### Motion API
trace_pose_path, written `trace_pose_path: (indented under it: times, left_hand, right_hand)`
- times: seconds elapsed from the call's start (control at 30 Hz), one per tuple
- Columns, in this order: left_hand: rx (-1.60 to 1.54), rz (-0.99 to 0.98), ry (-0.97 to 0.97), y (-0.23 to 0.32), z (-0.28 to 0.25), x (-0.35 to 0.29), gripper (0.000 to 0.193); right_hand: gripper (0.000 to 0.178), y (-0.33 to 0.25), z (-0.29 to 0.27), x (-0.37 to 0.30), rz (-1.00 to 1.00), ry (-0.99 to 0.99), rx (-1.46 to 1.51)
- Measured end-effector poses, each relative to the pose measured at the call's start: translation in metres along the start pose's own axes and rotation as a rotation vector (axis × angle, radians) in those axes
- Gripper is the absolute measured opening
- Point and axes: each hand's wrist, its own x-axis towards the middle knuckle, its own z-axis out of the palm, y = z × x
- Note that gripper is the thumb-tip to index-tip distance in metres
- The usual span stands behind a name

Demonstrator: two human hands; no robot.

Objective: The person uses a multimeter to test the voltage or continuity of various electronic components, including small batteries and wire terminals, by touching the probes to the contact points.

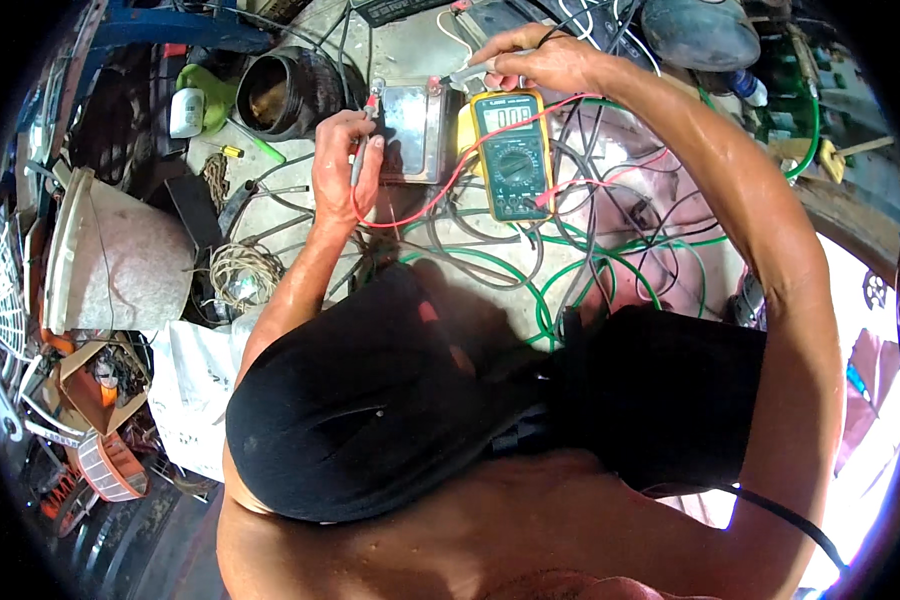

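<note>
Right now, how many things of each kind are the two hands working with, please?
Multimeter: 1
Test probes, one in the left hand, one in the right hand: 2
Small battery: 1
Total: 4

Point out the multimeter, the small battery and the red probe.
multimeter [513,155], head view, on its round dial.
small battery [416,130], head view, on its shiny side face.
red probe [361,155], head view, on the shaft in the left hand.

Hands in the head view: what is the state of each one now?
Left hand: closed on the thin red-wired test probe at the small grey rectangular battery.
Right hand: closed on the thin grey test probe.
</note>
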Motion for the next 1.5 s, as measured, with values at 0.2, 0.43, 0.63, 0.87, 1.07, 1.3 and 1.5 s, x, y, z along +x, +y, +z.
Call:
trace_pose_path:
  times: [0.2,0.43,0.63,0.87,1.07,1.3,1.5]
  left_hand:
    - [0.003,0.029,0.024,-0.004,-0.002,0.002,0.017]
    - [-0.048,-0.011,0.025,-0.008,-0.001,0.001,0.016]
    - [-0.058,-0.096,-0.031,-0.003,-0.002,-0.002,0.017]
    - [0.006,0.053,0.024,-0.011,-0.009,-0.001,0.015]
    - [-0.025,0.006,0.004,-0.006,-0.004,0.01,0.023]
    - [-0.058,-0.043,0.019,-0.006,-0.004,0.009,0.021]
    - [-0.021,-0.034,0.041,-0.008,-0.003,0.012,0.02]
  right_hand:
    - [0.039,0.001,0.002,0.0,-0.019,0.04,-0.07]
    - [0.038,0.01,0.001,0.007,0.059,0.017,0.08]
    - [0.035,0.026,0.002,0.013,0.075,0.039,0.157]
    - [0.037,-0.009,0.01,0.002,0.003,0.025,-0.027]
    - [0.039,0.005,0.004,-0.001,-0.037,0.043,0.048]
    - [0.035,0.01,0.005,0.001,-0.075,0.018,0.018]
    - [0.033,0.013,0.005,0.004,-0.027,-0.006,0.103]
